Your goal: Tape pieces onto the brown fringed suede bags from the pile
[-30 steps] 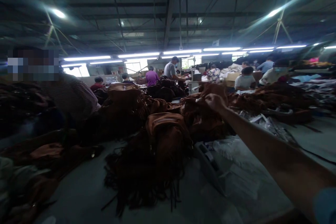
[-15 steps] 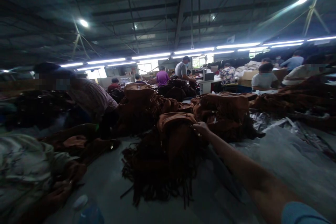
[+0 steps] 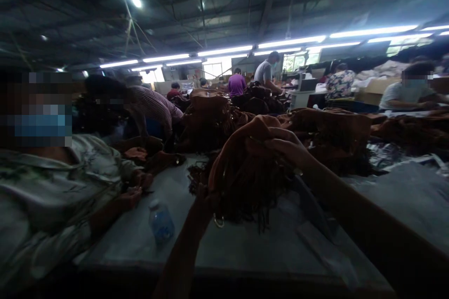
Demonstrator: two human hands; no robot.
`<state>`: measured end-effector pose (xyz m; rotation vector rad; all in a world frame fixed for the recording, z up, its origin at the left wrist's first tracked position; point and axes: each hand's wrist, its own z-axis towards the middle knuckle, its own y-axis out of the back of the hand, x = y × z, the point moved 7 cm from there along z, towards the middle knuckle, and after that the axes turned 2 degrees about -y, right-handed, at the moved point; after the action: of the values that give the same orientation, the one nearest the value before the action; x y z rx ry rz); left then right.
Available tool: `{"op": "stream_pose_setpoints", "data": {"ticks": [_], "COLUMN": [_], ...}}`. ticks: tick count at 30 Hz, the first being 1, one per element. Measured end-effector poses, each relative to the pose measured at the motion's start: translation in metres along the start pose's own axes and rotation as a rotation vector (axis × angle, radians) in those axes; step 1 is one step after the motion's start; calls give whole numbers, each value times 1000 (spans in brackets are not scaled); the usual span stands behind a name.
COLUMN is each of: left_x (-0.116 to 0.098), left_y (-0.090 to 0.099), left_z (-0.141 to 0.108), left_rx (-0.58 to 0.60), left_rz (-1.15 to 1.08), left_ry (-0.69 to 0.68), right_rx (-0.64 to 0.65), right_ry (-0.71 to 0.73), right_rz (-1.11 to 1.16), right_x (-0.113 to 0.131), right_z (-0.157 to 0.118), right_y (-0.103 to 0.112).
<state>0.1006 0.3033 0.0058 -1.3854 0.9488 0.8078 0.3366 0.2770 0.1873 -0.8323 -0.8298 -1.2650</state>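
While the right hand (image 3: pixel 284 147) curls firmly over the top of a fringed brown suede bag (image 3: pixel 245 173), holding it up off the table (image 3: pixel 245 254), the left hand (image 3: pixel 205 196) sits at the bag's lower edge, so dark and half hidden that its grip cannot be made out. A small metal ring (image 3: pixel 219 221) hangs at the bottom of the bag, just beside the left hand, and the long fringe falls in a dark mass towards the tabletop. Beyond it, more brown fringed bags (image 3: pixel 210 121) lie in heaps along the table, and nothing in view shows which have been worked on and which have not. Near the left hand stands a clear plastic bottle (image 3: pixel 160 222); its liquid level is hard to read in the dim light. A co-worker in a patterned shirt (image 3: pixel 59 182) sits at the left, with their own hands (image 3: pixel 135 196) on a piece of brown suede (image 3: pixel 135 153). Far back on the right are cardboard cartons (image 3: pixel 368 93), with pale bundles (image 3: pixel 372 74) heaped behind them; whatever the cartons hold is out of sight.
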Motion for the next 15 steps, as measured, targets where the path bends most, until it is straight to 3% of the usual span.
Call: {"op": "stream_pose_setpoints", "data": {"ticks": [3, 5, 7, 9, 12, 13, 15], "left_x": [-5, -9, -8, -2, 20, 30, 48], "left_y": [-11, -3, 23, 57, 101, 112, 126], "left_z": [-6, -14, -19, -21, -19, -19, -21], "left_rx": [102, 100, 19, -65, -85, -75, -53], "left_rz": [-39, -4, 107, 281, 555, 606, 633], "left_ry": [-33, -90, -122, -115, -45, -11, 40], "right_rx": [14, -7, -52, -90, -65, -67, -119], "right_ry": [43, 80, 94, 50, -145, -188, -158], "right_rz": [-91, -142, -217, -357, -675, -786, -983], "right_x": [-8, -29, -67, -120, -199, -213, -214], "right_z": [-18, -36, -58, -85, -126, -138, -155], "right_y": [-5, -3, 2, 7, 10, 11, 7]}}
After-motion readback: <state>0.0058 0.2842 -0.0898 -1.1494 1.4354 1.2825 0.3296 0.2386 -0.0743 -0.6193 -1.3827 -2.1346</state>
